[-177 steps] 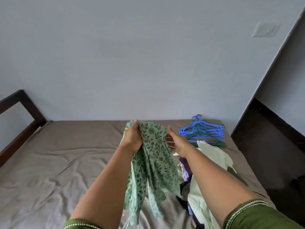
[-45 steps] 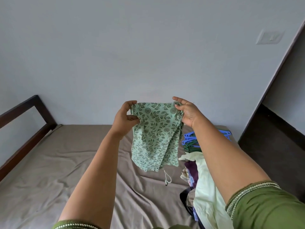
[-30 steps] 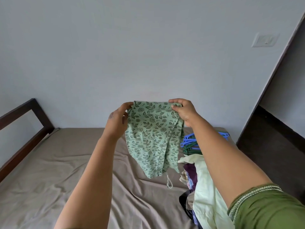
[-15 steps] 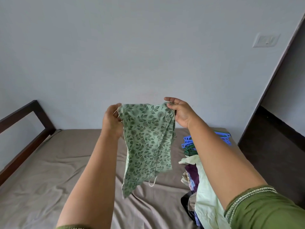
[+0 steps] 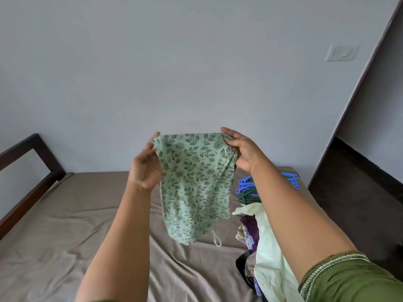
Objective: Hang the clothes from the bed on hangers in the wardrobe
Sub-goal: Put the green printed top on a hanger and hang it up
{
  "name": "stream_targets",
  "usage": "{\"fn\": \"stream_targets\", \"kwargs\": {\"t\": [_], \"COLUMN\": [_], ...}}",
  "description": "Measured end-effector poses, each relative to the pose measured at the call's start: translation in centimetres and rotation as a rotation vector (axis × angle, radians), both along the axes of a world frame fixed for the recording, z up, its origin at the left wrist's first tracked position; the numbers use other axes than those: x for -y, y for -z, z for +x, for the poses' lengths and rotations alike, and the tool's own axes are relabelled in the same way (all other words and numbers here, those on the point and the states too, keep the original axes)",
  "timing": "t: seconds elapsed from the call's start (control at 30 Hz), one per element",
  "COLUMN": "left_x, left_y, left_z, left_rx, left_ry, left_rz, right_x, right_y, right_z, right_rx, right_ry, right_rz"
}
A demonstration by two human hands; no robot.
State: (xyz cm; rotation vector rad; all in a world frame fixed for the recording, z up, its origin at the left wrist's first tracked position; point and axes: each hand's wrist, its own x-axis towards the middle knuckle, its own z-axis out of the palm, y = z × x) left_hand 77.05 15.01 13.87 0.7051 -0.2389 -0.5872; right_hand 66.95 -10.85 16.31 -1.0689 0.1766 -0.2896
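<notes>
A light green garment (image 5: 196, 184) with a dark leaf print hangs folded in the air above the bed (image 5: 65, 225). My left hand (image 5: 146, 164) pinches its top left corner and my right hand (image 5: 242, 151) pinches its top right corner. A thin drawstring dangles from its lower edge. Behind my right arm a stack of blue and green plastic hangers (image 5: 247, 190) lies on the bed's far right corner. A heap of other clothes (image 5: 261, 247), pale green on top with purple and dark pieces under it, sits on the bed's right side. No wardrobe is in view.
The bed has a wrinkled brown sheet and a dark wooden frame (image 5: 28, 171) along its left side. A grey wall (image 5: 174, 73) stands behind it, with a switch plate (image 5: 342, 52) at upper right. Dark floor (image 5: 359, 203) lies to the right of the bed.
Over the last seconds I lifted the garment from low over the bed up in front of me. Its long hanging end has been gathered up, so it now hangs shorter and wider.
</notes>
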Motion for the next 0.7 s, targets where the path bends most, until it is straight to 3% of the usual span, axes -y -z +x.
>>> {"fn": "stream_targets", "kwargs": {"t": [0.07, 0.17, 0.23, 0.3, 0.43, 0.6, 0.7], "left_x": [0.5, 2.4, 3.5, 3.3, 3.2, 4.4, 5.1], "left_y": [2.6, 6.4, 6.2, 4.4, 1.8, 0.8, 0.1], "left_z": [-0.7, -3.1, -4.3, -4.2, -3.6, -5.2, -5.6], "left_rx": [0.008, 0.324, 0.137, -0.01, -0.076, -0.128, -0.098], "left_ry": [0.02, 0.256, 0.163, -0.017, -0.198, -0.184, -0.157], "left_rz": [0.097, 0.246, 0.518, 0.672, 0.738, 0.863, 0.887], "right_x": [-0.3, -1.4, -1.7, -1.6, -1.1, -0.2, -0.5], "right_y": [-0.8, -0.6, 0.1, 0.5, 0.3, 2.5, 4.5], "right_z": [0.1, 0.6, 0.7, 0.6, 0.4, -0.7, -2.3], "right_rx": [0.042, -0.027, -0.104, -0.145, -0.207, -0.301, -0.258], "right_ry": [-0.052, -0.126, -0.134, -0.127, 0.047, 0.294, 0.312], "right_rz": [-0.007, -0.156, -0.249, -0.279, -0.42, -0.713, -0.389]}}
